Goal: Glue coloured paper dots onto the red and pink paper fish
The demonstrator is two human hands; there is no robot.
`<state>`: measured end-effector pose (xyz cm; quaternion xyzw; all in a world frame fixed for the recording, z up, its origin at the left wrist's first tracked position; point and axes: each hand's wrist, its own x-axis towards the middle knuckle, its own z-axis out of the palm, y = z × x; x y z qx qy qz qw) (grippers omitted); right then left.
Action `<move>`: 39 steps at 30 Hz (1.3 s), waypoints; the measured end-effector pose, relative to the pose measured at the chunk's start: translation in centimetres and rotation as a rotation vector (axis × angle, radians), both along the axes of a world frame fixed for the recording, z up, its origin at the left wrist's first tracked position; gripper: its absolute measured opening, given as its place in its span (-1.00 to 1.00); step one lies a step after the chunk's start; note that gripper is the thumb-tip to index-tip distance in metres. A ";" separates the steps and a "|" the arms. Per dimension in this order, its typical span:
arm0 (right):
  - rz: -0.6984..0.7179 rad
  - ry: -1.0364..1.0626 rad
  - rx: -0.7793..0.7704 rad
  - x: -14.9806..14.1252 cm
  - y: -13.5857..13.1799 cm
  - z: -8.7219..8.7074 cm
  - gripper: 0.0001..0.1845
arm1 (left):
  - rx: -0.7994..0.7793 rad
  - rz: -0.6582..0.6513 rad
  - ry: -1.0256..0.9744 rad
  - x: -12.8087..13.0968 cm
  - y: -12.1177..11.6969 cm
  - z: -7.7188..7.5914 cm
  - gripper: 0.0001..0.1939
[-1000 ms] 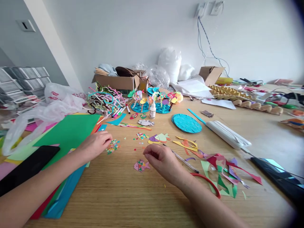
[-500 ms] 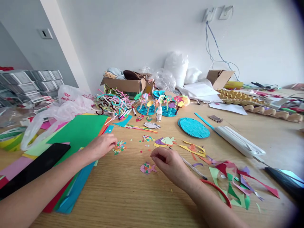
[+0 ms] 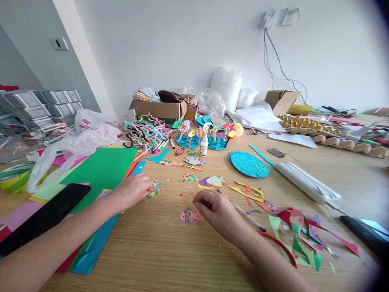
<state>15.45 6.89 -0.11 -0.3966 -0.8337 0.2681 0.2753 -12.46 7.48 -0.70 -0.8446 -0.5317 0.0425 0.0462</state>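
My left hand [image 3: 133, 190] reaches to the left edge of a small pile of coloured paper bits [image 3: 154, 189], its fingers bent together and their tips at the bits. What they pinch, if anything, is too small to see. My right hand [image 3: 216, 210] hovers by the tail of a pink paper fish [image 3: 188, 216] decorated with coloured pieces. Its fingers are curled in with thumb and forefinger together; anything between them is hidden. Beyond it lie plain paper fish [image 3: 216, 181] in purple, yellow and pale green, and a second heap of round paper dots [image 3: 190, 177].
A white glue bottle [image 3: 204, 146] stands mid-table. Blue discs [image 3: 251, 164], a pen [image 3: 251, 217], red-handled scissors [image 3: 281, 247] and paper scraps [image 3: 304, 233] lie right. Coloured sheets [image 3: 100, 166] and a black phone [image 3: 45, 217] lie left. Pipe cleaners [image 3: 146, 129] are heaped behind.
My left hand has moved slightly right and down, bringing its fingertips to the pile of paper bits. My right hand has hardly moved.
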 end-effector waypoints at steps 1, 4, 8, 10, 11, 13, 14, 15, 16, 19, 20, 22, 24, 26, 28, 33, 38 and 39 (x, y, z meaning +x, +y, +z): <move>0.001 -0.001 0.000 0.0 0.0 0.0 -0.80 | 0.013 -0.005 0.015 0.1 -0.1 -0.1 -0.83; -0.002 -0.004 -0.003 0.0 0.0 -0.1 -0.80 | 0.043 -0.013 0.051 0.2 -0.4 -0.4 -0.82; -0.011 0.001 -0.018 0.0 0.0 -0.3 -0.80 | 0.057 -0.023 0.069 0.1 -0.6 -0.5 -0.83; -0.011 -0.006 -0.028 0.0 0.0 -0.3 -0.80 | 0.053 -0.037 0.066 0.0 -0.6 -0.4 -0.86; -0.013 -0.012 -0.033 0.0 0.0 -0.3 -0.80 | 0.049 -0.045 0.064 0.0 -0.5 -0.4 -0.88; -0.016 -0.024 -0.042 0.0 0.0 -0.3 -0.81 | 0.045 -0.058 0.064 0.0 -0.4 -0.2 -0.90; -0.019 -0.030 -0.045 0.0 0.0 -0.3 -0.81 | 0.045 -0.063 0.065 0.1 -0.3 -0.2 -0.90; -0.020 -0.032 -0.044 0.0 0.0 -0.3 -0.81 | 0.046 -0.066 0.067 0.2 -0.3 -0.1 -0.89; -0.019 -0.032 -0.042 0.0 0.0 -0.3 -0.81 | 0.049 -0.068 0.067 0.3 -0.3 -0.1 -0.87; -0.016 -0.029 -0.038 0.0 0.1 -0.4 -0.81 | 0.063 -0.064 0.056 0.5 -0.3 -0.3 -0.83; -0.016 -0.026 -0.038 0.0 0.1 -0.4 -0.81 | 0.069 -0.059 0.048 0.5 -0.3 -0.4 -0.83; -0.018 -0.025 -0.035 0.0 0.1 -0.4 -0.81 | 0.076 -0.046 0.029 0.4 -0.3 -0.6 -0.82; -0.017 -0.024 -0.028 0.1 0.2 -0.5 -0.81 | 0.077 -0.031 0.008 0.2 -0.2 -0.7 -0.81; -0.016 -0.025 -0.025 0.1 0.2 -0.5 -0.81 | 0.072 -0.020 -0.017 -0.1 -0.1 -0.7 -0.81; -0.015 -0.025 -0.028 0.2 0.2 -0.5 -0.82 | 0.065 -0.005 -0.050 -0.4 0.0 -0.4 -0.81; -0.021 -0.028 -0.037 0.1 0.2 -0.4 -0.81 | 0.043 0.064 -0.170 -1.2 0.3 0.6 -0.74; -0.057 -0.060 -0.062 0.0 0.2 -0.1 -0.80 | -0.017 0.156 -0.311 -0.6 0.3 1.4 -0.73; -0.061 -0.064 -0.065 0.0 0.3 -0.1 -0.80 | -0.046 0.189 -0.353 -0.3 0.2 1.5 -0.73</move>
